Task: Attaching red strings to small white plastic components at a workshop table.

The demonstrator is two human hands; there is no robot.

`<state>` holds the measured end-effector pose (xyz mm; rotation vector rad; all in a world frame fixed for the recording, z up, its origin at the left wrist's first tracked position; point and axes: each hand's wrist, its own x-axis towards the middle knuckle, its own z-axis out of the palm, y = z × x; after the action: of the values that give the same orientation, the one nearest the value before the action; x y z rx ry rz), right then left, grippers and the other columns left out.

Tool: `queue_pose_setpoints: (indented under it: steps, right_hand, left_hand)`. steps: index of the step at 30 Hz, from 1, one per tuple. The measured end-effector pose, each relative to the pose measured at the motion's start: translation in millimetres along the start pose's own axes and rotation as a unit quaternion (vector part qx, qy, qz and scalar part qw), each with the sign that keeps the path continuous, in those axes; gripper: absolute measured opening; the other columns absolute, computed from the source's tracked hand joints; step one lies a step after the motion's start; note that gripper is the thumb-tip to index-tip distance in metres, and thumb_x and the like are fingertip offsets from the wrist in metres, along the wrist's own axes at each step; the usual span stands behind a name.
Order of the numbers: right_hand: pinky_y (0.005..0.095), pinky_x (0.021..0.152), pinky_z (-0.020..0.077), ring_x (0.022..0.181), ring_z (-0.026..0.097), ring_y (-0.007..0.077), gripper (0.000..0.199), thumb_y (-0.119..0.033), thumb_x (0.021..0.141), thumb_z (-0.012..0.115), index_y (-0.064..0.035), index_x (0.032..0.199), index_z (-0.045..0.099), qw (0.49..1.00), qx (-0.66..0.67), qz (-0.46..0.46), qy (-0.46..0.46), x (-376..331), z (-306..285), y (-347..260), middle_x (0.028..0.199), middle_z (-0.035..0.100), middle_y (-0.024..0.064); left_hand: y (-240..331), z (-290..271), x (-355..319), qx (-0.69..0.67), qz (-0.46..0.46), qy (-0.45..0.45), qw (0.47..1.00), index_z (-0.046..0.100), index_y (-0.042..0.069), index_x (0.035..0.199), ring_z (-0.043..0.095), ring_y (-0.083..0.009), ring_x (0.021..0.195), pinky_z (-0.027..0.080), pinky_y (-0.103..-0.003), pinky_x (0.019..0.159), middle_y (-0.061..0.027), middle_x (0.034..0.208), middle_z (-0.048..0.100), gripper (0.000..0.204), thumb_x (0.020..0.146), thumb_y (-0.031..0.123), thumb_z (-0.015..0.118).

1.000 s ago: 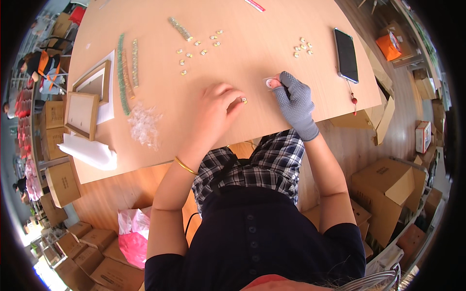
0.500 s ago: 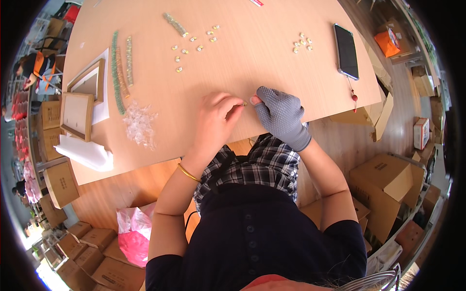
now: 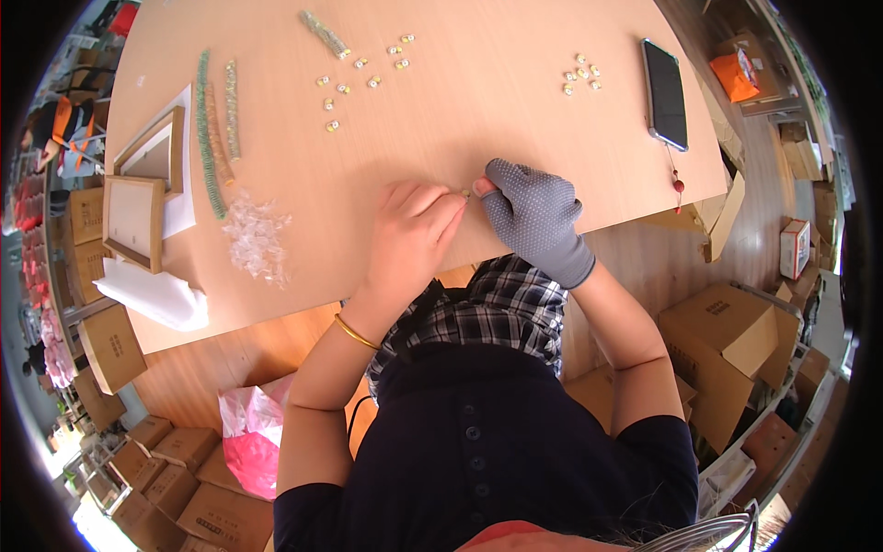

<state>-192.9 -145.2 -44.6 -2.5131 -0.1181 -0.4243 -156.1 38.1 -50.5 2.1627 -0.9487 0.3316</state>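
Pale tabletop (image 3: 441, 101), tiny piece (image 3: 466, 193) pinched by left grip (image 3: 409, 225), beside curled right grip (image 3: 535, 216), contents unclear

The left arm (image 3: 332, 375) comes up from the lower left, and the right arm (image 3: 618, 317) leans in from the lower right. Both arms are bent. The left hand (image 3: 405, 225) is bare, with its back facing up. Its thumb (image 3: 452, 222) and fingers (image 3: 430, 196) pinch together at the tips. The right hand (image 3: 537, 217) is gloved in gray with pale dots. Its fingers curl in, and its bare thumb tip (image 3: 484, 187) pokes out, very near the left fingertips.
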Motion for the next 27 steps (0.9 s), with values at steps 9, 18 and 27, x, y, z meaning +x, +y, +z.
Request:
queue_pose_setpoints:
  steps: [9, 18, 27]
  right_hand:
    - [0.0427, 0.049, 0.0474, 0.057, 0.064, 0.0333, 0.014, -0.018, 0.091, 0.068, -0.0093, 0.085, 0.059, 1.0, -0.013, 0.012, -0.022, -1, 1, -4, 0.064, 0.06, 0.0131]
    - [0.0415, 0.053, 0.0482, 0.062, 0.064, 0.0361, 0.016, -0.015, 0.092, 0.069, -0.0065, 0.083, 0.059, 0.999, 0.006, 0.029, -0.039, 4, 2, -11, 0.069, 0.061, 0.0153]
    - [0.0415, 0.05, 0.0472, 0.057, 0.064, 0.0328, 0.015, -0.015, 0.09, 0.069, -0.0079, 0.083, 0.058, 0.998, 0.052, -0.007, 0.027, 2, 8, 2, 0.066, 0.061, 0.0133]
  left_hand:
    - [1, 1, 0, -0.029, -0.013, -0.018, 0.999, 0.068, 0.005, 0.088, 0.064, -0.024, 0.084, 0.049, -0.039, 0.082, -0.0044, 0.087, 0.065, 0.01, 0.081, 0.003, 0.075]
    - [1, 0, 2, -0.026, 0.001, -0.011, 1.0, 0.065, 0.004, 0.085, 0.063, -0.0258, 0.081, 0.049, -0.039, 0.079, -0.0058, 0.084, 0.064, 0.011, 0.08, 0.001, 0.075]
    - [1, 2, 0, -0.021, -0.006, -0.007, 1.0, 0.066, 0.005, 0.085, 0.063, -0.0248, 0.083, 0.049, -0.04, 0.081, -0.0046, 0.086, 0.064, 0.01, 0.082, 0.004, 0.075]
